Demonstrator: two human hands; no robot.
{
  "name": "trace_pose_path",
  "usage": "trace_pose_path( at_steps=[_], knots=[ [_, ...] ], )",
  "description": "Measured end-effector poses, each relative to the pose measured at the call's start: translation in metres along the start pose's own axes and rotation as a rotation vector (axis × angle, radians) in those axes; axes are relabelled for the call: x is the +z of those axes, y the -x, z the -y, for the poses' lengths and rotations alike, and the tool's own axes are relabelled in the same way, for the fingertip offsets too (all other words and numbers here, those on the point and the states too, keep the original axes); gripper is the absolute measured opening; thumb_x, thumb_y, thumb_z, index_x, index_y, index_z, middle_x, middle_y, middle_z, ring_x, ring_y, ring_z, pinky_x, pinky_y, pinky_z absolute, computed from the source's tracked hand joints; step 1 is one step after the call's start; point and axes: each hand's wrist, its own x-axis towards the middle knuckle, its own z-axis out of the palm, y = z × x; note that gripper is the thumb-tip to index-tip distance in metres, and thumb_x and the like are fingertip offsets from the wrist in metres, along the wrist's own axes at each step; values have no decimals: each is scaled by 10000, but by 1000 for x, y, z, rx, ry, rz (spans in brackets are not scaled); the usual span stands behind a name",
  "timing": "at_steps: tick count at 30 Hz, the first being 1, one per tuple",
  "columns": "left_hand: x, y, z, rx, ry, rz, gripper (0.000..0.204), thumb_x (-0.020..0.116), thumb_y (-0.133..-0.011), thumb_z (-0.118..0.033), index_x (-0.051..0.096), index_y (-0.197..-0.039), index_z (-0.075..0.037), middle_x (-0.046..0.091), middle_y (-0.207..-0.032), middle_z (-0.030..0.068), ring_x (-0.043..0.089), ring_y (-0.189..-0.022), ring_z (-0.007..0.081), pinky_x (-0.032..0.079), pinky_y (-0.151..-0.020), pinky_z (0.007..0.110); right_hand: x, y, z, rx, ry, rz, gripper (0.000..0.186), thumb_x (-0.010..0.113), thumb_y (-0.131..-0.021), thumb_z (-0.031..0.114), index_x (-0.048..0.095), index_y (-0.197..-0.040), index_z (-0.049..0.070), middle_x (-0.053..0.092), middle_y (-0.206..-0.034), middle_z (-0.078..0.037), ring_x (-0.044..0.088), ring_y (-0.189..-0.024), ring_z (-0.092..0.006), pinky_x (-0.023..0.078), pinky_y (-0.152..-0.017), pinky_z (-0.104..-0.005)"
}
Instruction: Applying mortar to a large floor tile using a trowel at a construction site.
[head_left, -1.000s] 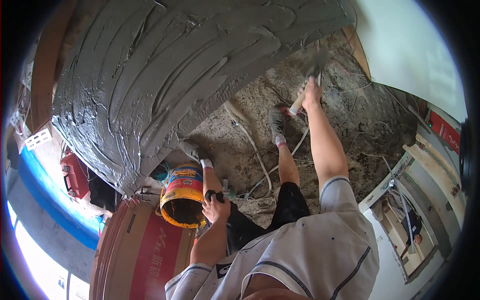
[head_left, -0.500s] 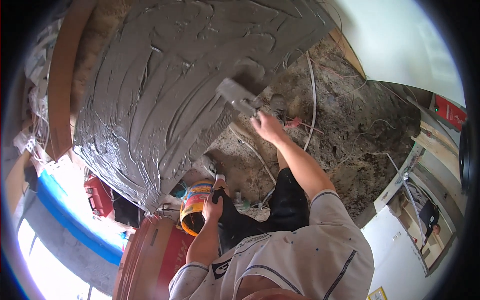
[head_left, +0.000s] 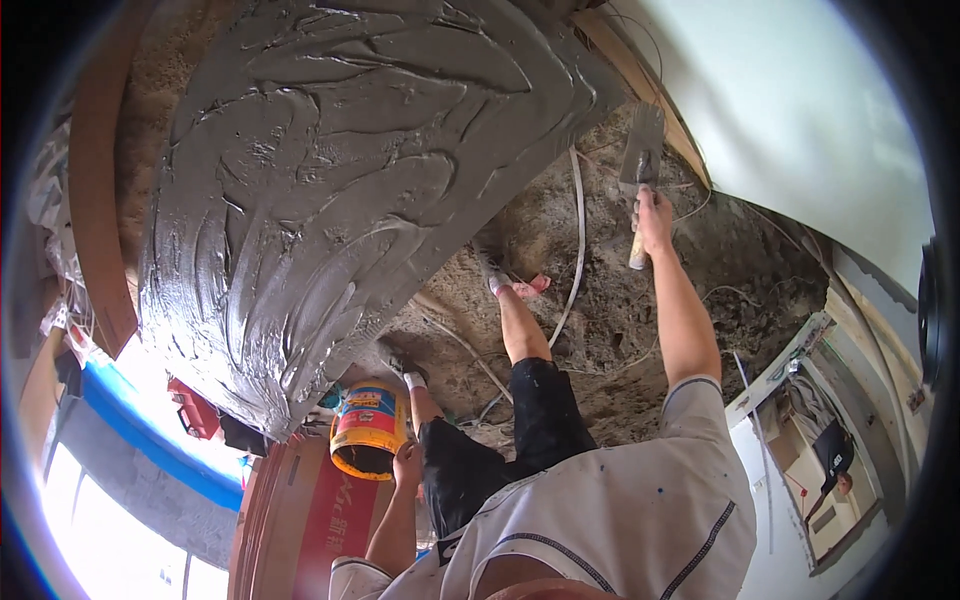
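My right hand (head_left: 654, 220) is closed round the handle of a plastering trowel (head_left: 642, 145). Its flat grey blade points away from me, over the rough ground to the right of the wet mortar (head_left: 330, 190). That grey layer covers a broad area at the far left and middle, marked with curved ridges. By my left knee, my left hand (head_left: 407, 466) is closed at the rim of a yellow bucket (head_left: 368, 425) with a red and blue label. The bucket's mouth tips toward me, and its inside looks dark.
White cables (head_left: 577, 255) run across the rough ground (head_left: 620, 310). A wooden strip (head_left: 690, 140) edges the pale wall at right. Cardboard boxes (head_left: 300, 520) stand near left, a red case (head_left: 193, 408) beyond. Another person (head_left: 832, 450) appears through an opening at right.
My right hand has swung the trowel off the mortar, to the right and farther out. My left hand has moved from beside my knee to the bucket's rim. The view has shifted.
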Motion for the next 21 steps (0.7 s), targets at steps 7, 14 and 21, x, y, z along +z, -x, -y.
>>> trace_pose_path(
  at_steps=[7,14,21],
  knots=[
    [56,-1,-73,51,159,-3,369,763,-1056,-294,778,-1295,-13,680,-879,-53,593,-787,47,489,-718,253,18,-32,104,-150,131,238,305,710,-1116,364,637,-992,96,558,-693,43,516,-522,-78,428,-460,-294],
    [80,24,-118,13,186,35,402,773,-1067,-272,738,-1365,-5,674,-879,-60,585,-784,37,485,-706,240,90,-5,35,-308,238,-6,342,728,-1090,344,696,-1072,4,694,-786,-63,620,-668,-149,550,-629,-376],
    [61,31,-93,-79,243,48,422,775,-1067,-316,732,-1362,-17,727,-935,-27,622,-806,61,499,-704,260,23,-37,-7,46,98,-230,369,613,-1129,364,685,-936,58,666,-753,-76,661,-618,-240,529,-551,-419]
  ],
)
